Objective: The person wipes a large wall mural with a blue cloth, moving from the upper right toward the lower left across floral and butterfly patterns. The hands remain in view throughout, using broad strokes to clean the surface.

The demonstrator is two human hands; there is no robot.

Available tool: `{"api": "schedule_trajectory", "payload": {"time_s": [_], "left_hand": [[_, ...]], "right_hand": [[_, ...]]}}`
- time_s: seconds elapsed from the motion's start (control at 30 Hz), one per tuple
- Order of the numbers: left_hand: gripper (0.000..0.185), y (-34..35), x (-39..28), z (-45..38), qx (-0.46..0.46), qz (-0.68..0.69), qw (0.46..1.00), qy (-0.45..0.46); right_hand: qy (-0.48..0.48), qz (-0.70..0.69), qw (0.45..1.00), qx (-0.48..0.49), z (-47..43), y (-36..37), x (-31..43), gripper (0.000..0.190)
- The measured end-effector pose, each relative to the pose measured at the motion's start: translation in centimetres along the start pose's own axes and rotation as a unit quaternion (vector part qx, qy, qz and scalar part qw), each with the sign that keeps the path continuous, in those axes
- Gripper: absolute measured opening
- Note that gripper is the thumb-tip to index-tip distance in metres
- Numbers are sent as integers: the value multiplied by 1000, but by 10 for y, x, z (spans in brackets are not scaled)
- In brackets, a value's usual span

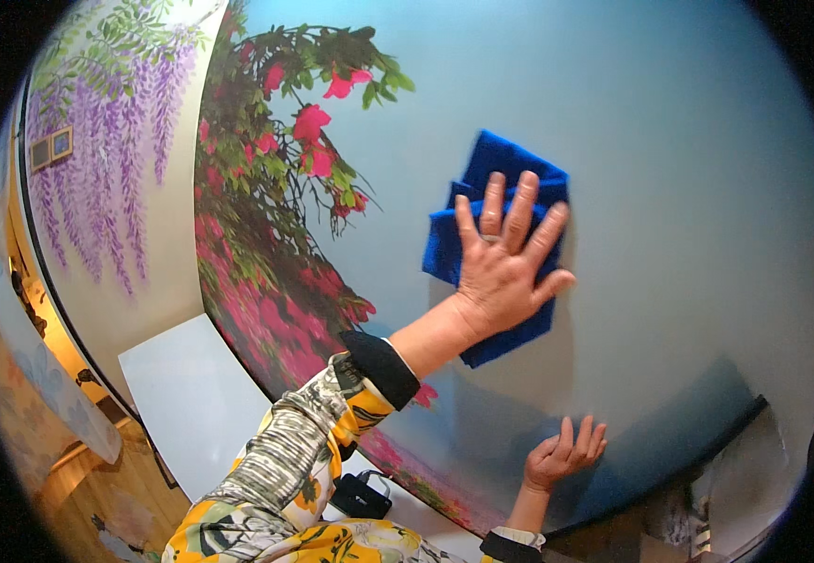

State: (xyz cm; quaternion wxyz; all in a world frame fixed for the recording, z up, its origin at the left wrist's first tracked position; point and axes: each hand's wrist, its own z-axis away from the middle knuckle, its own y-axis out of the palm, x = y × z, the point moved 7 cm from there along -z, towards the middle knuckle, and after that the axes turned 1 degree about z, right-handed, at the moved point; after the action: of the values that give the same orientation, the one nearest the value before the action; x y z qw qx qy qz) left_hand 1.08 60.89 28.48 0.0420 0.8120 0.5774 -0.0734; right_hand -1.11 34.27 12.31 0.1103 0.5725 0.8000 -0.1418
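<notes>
A folded blue cloth lies flat against a pale blue mural wall. Over it, my left hand is spread, fingers apart and thumb out to the side, pressing the cloth to the surface. Parts of the cloth show above, beside and below the hand; its middle is hidden. Lower down, my right hand is held up in front of the wall with fingers loosely apart and nothing in it. Whether it touches the wall I cannot tell.
Pink blossoms are pictured on the mural. On the left, a wall with painted wisteria carries a double switch plate. Below stand a white tabletop and a small black bag-like object. A patterned curtain hangs far left.
</notes>
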Motion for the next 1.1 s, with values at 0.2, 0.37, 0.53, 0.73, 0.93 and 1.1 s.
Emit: {"api": "schedule_trajectory", "payload": {"time_s": [0.2,0.37,0.53,0.73,0.93,1.1], "left_hand": [[79,-20,88,14,-31,-65,992,-106],[76,-20,133,33,-62,-80,978,-183],[73,-11,98,8,-52,-77,984,-152],[72,22,-38,-3,20,-14,999,43],[79,33,-92,-15,19,32,992,120],[72,20,-55,-37,6,-29,997,73]], "right_hand": [[19,10,1000,0,3,0,4,29],[17,3,1000,3,-3,4,-5,29],[12,-4,1000,2,-3,7,-11,29],[28,-15,999,-5,4,16,-19,26],[31,-57,998,-9,-4,22,-18,29],[6,-53,999,0,12,17,-17,32]]}}
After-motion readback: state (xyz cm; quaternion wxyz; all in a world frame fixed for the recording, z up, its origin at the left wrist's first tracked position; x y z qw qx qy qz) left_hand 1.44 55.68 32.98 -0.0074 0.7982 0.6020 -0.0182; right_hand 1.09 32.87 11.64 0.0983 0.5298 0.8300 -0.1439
